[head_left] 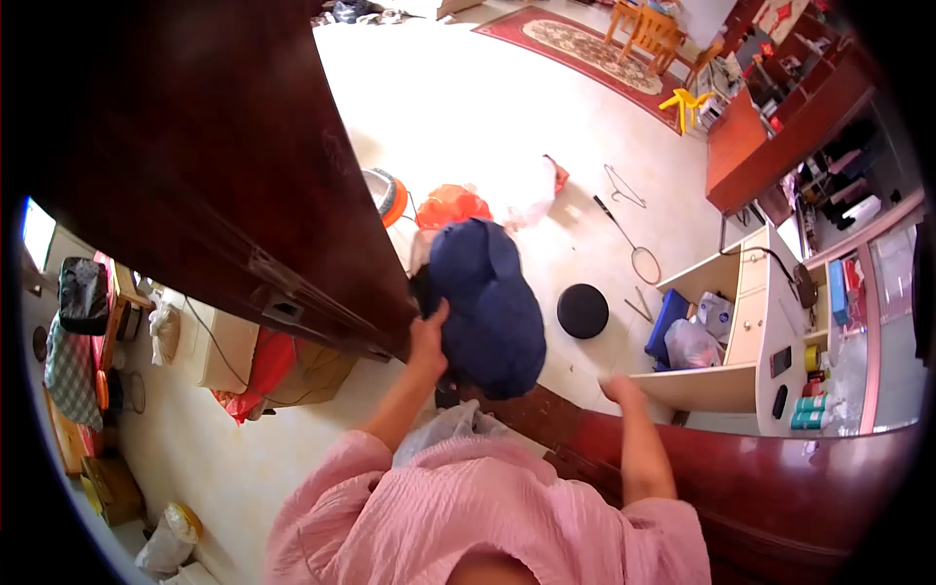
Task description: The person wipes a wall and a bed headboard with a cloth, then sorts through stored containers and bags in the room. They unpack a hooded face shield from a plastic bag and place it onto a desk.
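Observation:
A puffy navy blue cloth bundle [487,307] hangs in front of my body; whether it is a bag or a folded garment, I cannot tell. My left hand [426,343] grips its left side, thumb up, with the other fingers hidden behind the cloth. Dark and pale pink material shows at the bundle's left edge. My right hand [620,390] is apart from it, fingers curled, close to the front edge of a cream cabinet [692,382]. Anything inside those fingers is hidden. Below the bundle, a greyish translucent plastic bag [453,429] shows against my front.
A dark wooden door [224,185] stands close on the left. On the floor ahead lie a black round stool [583,311], a badminton racket [634,249], a wire hanger [624,187] and an orange-red bag [453,206]. A glossy reddish-brown wooden surface [741,478] runs along the right.

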